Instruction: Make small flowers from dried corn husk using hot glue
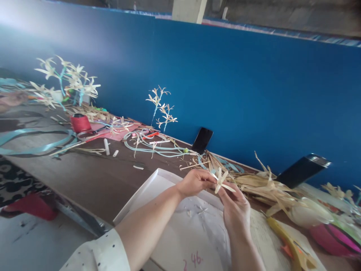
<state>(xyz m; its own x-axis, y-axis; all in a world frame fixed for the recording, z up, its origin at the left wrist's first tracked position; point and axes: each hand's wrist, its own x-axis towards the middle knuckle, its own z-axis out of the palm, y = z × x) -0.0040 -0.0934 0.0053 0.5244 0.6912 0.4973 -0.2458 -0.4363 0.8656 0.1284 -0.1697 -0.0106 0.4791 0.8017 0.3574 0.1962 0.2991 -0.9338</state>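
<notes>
A cream, narrow-petalled flower (221,181), apparently made from dried husk, is held up between my two hands. My left hand (197,181) pinches at its left side, thumb and fingers closed. My right hand (236,205) closes around its underside from the right, and any stem there is hidden by the fingers. Below both hands lies a shallow white box lid (140,194) with small pale scraps inside and red handwritten figures near its front.
Dried husks (251,181) and a black phone (202,140) lie beyond my hands. A dark cylinder (303,169) leans at the right, above yellow scissors (291,244). Finished flower sprigs (81,81) stand far left, near a co-worker's hand (12,99). A blue partition (239,94) borders the table.
</notes>
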